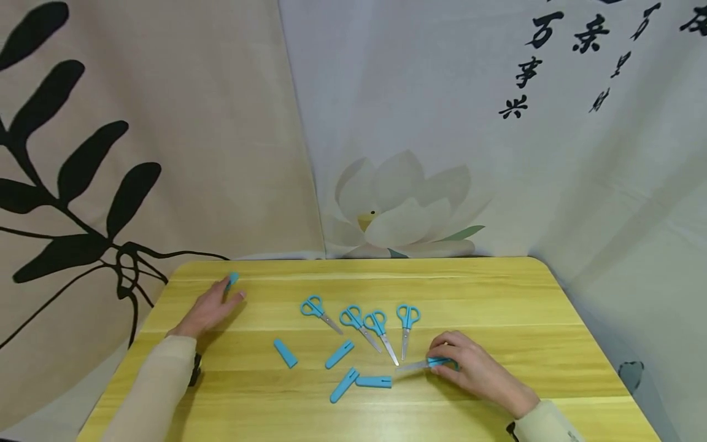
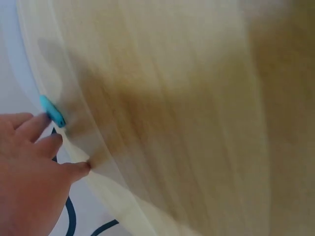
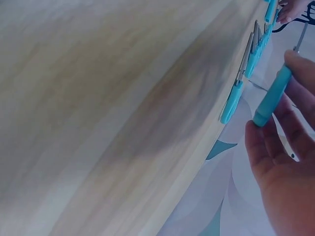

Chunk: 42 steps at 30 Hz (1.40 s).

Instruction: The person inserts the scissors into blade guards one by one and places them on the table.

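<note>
Between the thumb and fingers of my right hand [image 1: 475, 371] are the blue handles of a pair of scissors [image 1: 439, 362], its bare blade pointing left over the table. The right wrist view also shows these handles [image 3: 273, 96] in the grip. At the far left, my left hand [image 1: 208, 310] reaches to a blue scissors cap [image 1: 234, 278]. In the left wrist view its fingertips touch the cap [image 2: 52, 112], while the thumb is spread apart from it. Several more blue-handled scissors [image 1: 375, 322] lie uncapped mid-table, blades toward the front.
Several loose blue caps [image 1: 285, 353] lie in front of the scissors, two of them touching or nearly so [image 1: 374, 382]. The wooden table [image 1: 486, 288] has rounded back corners. Behind it hang printed cloths [image 1: 232, 153] with leaves, a flower and writing.
</note>
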Motion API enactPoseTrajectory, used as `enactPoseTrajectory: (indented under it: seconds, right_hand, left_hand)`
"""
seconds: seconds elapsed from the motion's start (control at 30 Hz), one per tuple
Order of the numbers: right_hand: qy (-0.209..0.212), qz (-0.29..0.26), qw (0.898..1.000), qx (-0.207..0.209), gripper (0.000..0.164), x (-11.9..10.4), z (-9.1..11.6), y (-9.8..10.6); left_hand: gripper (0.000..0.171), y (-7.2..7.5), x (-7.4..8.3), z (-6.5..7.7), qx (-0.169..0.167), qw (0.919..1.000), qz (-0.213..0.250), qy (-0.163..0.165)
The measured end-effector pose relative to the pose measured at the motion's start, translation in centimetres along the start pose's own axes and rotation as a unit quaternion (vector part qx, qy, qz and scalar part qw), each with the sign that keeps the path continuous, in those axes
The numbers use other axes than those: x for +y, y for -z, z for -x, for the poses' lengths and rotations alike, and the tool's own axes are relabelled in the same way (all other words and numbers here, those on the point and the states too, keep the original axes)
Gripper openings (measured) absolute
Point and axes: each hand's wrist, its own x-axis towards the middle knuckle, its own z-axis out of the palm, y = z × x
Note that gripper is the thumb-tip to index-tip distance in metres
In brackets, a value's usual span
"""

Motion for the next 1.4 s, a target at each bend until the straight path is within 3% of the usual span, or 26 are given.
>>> enactPoseTrajectory:
  seconds: [0.43,0.67,0.83,1.03,1.2,1.4]
  right_hand:
    - [0.012,0.007,1.0,0.015,0.021,-0.2,0.3,0.1]
    - [0.013,0.004,1.0,0.018,0.021,-0.3,0.4,0.1]
    - [0.011,0.005,1.0,0.017,0.021,-0.3,0.4,0.0]
    - [0.004,0.004,1.0,0.01,0.021,-0.2,0.5,0.0]
    - [0.006,0.006,1.0,0.008,0.021,-0.1,0.4,0.1]
    - [0.014,0.01,1.0,0.015,0.022,-0.2,0.5,0.1]
  left_hand:
    - [0.081,-0.7,-0.1,2.3,-0.011,0.9975,-0.011,-0.069]
    - [0.067,-1.1,0.3,3.4,-0.025,0.9934,0.019,-0.11]
    - [0.054,-1.4,0.3,3.9,-0.015,0.9892,0.034,-0.142]
    - [0.055,-1.9,0.1,4.2,0.022,0.9879,0.067,-0.138]
    - [0.062,-2.1,-0.2,4.0,0.038,0.9902,0.056,-0.122]
    - [0.041,-2.3,-0.2,3.6,0.032,0.9894,0.059,-0.129]
